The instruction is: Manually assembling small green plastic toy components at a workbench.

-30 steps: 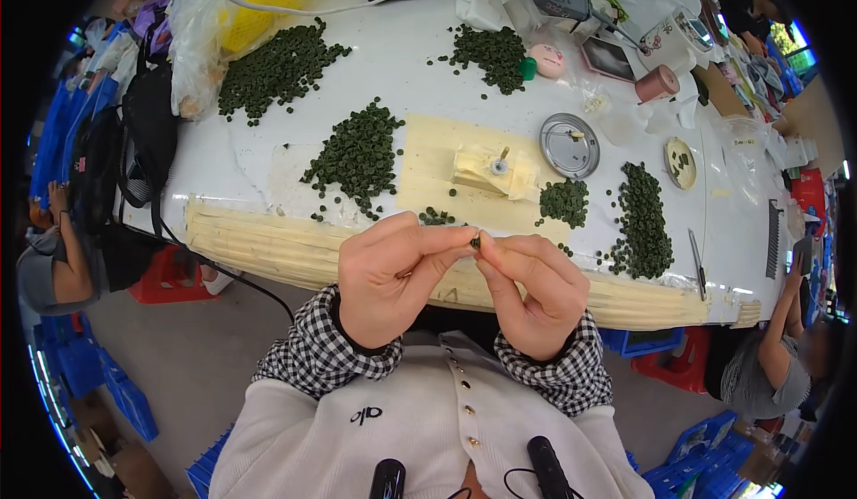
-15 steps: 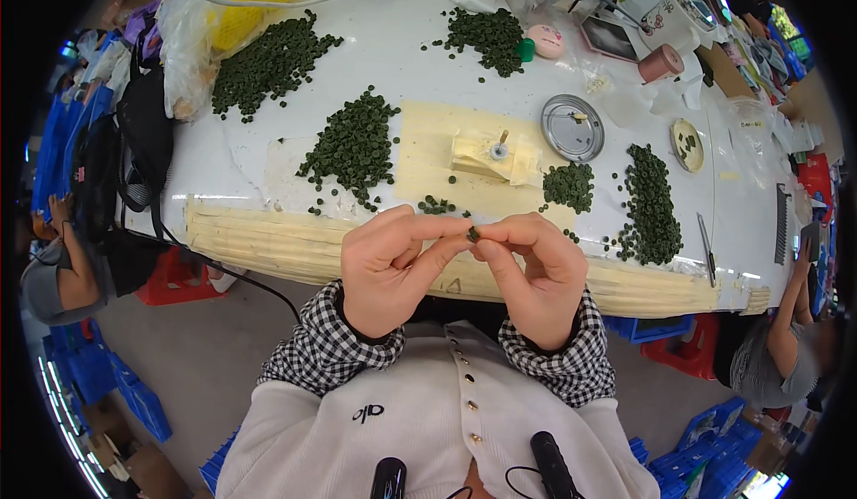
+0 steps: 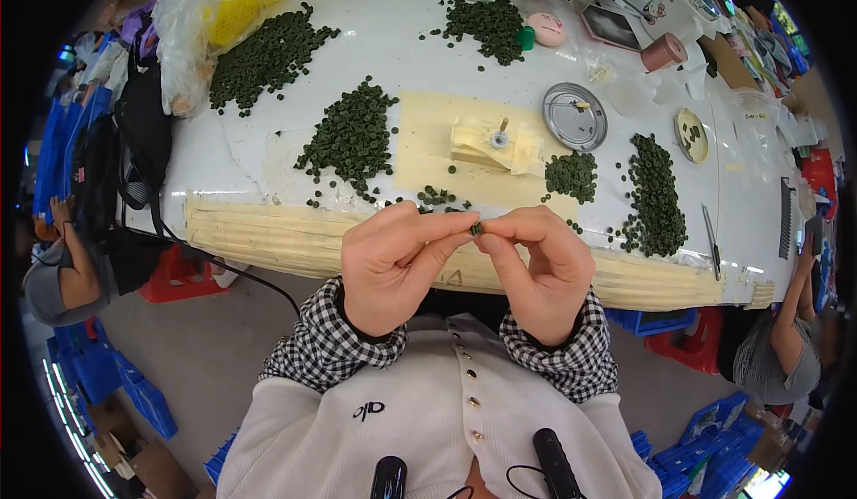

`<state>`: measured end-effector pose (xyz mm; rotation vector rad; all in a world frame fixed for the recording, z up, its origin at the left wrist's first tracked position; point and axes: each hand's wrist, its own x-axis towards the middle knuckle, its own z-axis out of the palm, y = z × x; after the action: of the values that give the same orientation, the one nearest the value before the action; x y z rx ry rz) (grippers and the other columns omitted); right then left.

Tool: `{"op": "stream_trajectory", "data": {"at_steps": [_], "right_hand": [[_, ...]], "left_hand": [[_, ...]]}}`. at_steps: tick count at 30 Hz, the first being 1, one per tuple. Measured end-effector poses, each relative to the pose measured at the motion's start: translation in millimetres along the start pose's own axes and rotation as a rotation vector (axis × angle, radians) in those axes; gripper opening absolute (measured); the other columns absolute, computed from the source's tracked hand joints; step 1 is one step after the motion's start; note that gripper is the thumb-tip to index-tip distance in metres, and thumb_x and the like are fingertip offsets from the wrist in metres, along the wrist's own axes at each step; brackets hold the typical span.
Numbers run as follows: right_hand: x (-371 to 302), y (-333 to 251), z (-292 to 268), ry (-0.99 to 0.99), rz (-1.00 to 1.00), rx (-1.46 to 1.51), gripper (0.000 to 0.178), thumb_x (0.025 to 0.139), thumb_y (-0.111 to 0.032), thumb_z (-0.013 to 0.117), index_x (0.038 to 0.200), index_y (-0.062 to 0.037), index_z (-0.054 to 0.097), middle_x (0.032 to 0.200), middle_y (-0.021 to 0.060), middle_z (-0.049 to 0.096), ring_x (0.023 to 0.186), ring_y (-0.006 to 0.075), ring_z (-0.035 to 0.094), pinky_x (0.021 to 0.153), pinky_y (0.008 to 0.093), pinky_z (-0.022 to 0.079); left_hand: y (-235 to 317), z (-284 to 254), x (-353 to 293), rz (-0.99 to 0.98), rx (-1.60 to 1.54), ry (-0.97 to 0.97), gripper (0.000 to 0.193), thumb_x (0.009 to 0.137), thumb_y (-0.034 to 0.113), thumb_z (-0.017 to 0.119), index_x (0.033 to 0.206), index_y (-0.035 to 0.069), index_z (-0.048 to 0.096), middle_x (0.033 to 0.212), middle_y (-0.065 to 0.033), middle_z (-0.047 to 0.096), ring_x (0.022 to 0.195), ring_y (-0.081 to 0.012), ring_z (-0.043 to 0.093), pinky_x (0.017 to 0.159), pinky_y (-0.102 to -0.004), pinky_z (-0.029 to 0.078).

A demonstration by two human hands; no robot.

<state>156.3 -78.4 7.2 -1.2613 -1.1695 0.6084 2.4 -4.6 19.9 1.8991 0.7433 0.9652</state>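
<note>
A tiny dark green round piece [image 3: 476, 228] is pinched between the fingertips of my left hand [image 3: 393, 262] and my right hand [image 3: 540, 262], above the table's near edge. Both hands are closed, thumb against forefinger, with their tips meeting at the piece. Its finer shape is too small to make out. Just beyond my fingers lie a few loose pieces [image 3: 436, 196] of the same kind. Farther off, a tape-wrapped block [image 3: 489, 155] with a small upright metal post [image 3: 501, 137] sits on a pale yellow sheet [image 3: 424, 128].
Heaps of green pieces lie left [image 3: 353, 133], far left [image 3: 268, 57], at the back [image 3: 486, 28] and right [image 3: 656, 200]. A round metal dish [image 3: 574, 117], a small yellowish dish [image 3: 691, 135] and a thin knife-like tool [image 3: 711, 240] are on the right. People sit at both sides.
My fingers have shifted slightly on the small piece, and my right hand has moved a little up and to the right. The view has tilted slightly.
</note>
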Motion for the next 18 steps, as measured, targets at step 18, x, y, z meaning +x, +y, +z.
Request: {"op": "stream_trajectory", "data": {"at_steps": [18], "right_hand": [[1.6, -2.2, -3.0, -0.006, -0.066, -0.074, 0.017, 0.076, 0.007, 0.07, 0.091, 0.001, 0.066, 0.084, 0.0119, 0.067, 0.074, 0.0205, 0.064, 0.066, 0.0275, 0.05]], "left_hand": [[0.7, 0.8, 1.6, 0.017, 0.027, -0.025, 0.027, 0.082, -0.002, 0.067, 0.107, 0.006, 0.07, 0.06, -0.0019, 0.046, 0.052, -0.0096, 0.039, 0.047, -0.023, 0.032]]}}
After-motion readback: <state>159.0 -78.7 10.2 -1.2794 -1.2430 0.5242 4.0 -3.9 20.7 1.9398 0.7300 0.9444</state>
